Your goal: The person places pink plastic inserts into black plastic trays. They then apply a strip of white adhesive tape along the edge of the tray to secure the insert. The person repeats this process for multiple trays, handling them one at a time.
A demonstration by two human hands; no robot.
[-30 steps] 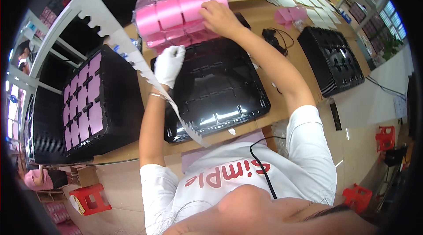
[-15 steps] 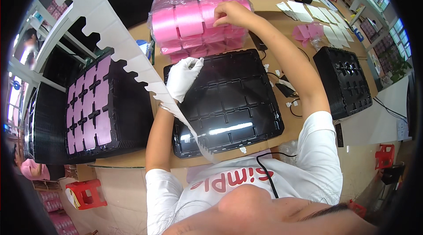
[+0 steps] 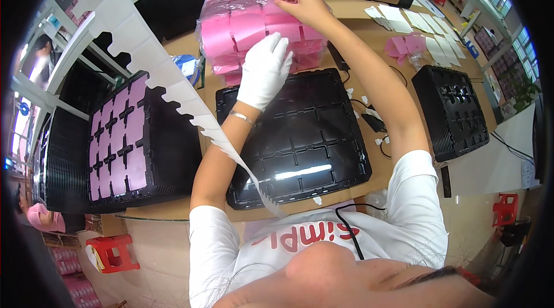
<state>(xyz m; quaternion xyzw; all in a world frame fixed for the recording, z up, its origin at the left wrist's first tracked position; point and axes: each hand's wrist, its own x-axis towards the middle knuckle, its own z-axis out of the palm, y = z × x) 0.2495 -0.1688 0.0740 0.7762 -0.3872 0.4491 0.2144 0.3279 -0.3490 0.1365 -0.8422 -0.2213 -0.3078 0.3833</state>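
A stacked bundle of pink sheets (image 3: 219, 36) stands at the far side of the table, with clear plastic wrap (image 3: 236, 5) over its upper part. Thumb and forefinger of my bare right hand (image 3: 306, 6) are pinched at the edge of this wrap. My left hand (image 3: 265, 71), in a white glove, is at the bundle's near face, its fingers stretched toward the pink sheets. Whether its fingertips touch them I cannot tell. Below my hands lies a black plastic tray (image 3: 300, 135) with moulded compartments, its surface shiny.
On the left, a tall stack of black trays (image 3: 167, 146) has pink pieces (image 3: 118, 135) in the top one. Another black tray stack (image 3: 453, 112) stands right. A white notched strip (image 3: 190, 97) crosses the view diagonally. Cables (image 3: 375, 120) and white papers (image 3: 433, 25) lie on the right.
My left hand has moved up and right, from the tray's far left corner to the bundle, and its fingers have straightened. My right hand has shifted farther away over the bundle, still pinching.
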